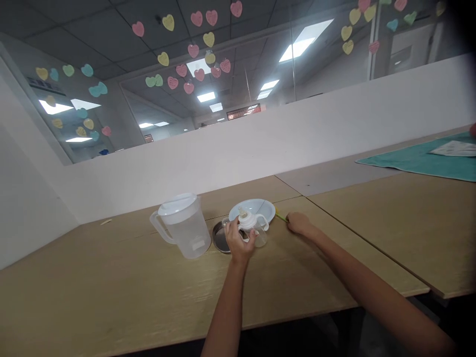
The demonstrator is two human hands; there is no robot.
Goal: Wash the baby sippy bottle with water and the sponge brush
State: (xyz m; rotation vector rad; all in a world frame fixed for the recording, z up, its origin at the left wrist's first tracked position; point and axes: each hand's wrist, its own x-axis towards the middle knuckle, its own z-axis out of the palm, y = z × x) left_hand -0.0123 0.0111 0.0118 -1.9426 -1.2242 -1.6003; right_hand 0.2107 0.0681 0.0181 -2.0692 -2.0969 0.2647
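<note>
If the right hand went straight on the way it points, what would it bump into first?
Probably the plate: the green stick in the right hand points towards its rim, though depth is hard to judge here.

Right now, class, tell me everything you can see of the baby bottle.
The baby bottle has a clear, plastic-looking body, a white collar and a translucent teat at the top. A curved white handle sticks out on the picture's right. The bottle tilts, its top leaning toward the picture's left. The left hand grips it in front of the pale dish. Whether its base meets the table is unclear.
</note>
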